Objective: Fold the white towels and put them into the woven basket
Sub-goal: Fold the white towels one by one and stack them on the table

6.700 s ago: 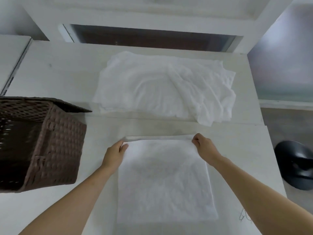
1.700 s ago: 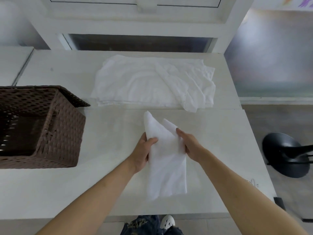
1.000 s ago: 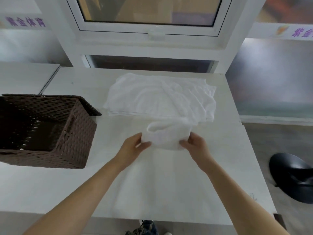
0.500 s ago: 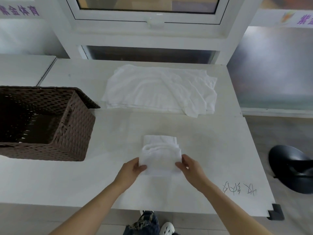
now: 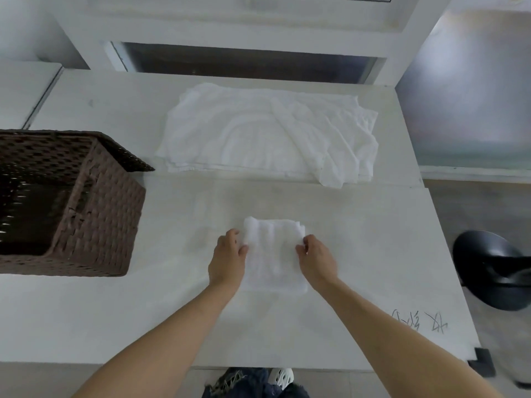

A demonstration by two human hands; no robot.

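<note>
The folded towel (image 5: 274, 254) is pinched at its side edges by the left hand (image 5: 227, 259) and right hand (image 5: 317, 261); it is lying flat, small and white, on the table (image 5: 359, 254).

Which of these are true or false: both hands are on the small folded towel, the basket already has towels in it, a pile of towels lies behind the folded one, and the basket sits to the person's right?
1. Both hands, left hand and right hand, hold the folded towel. True.
2. The woven basket already holds towels. False: no towel shows in the part of its inside that is in view.
3. A pile of unfolded towels lies farther back on the table. True.
4. The basket sits to the person's right. False: it is on the left.
</note>
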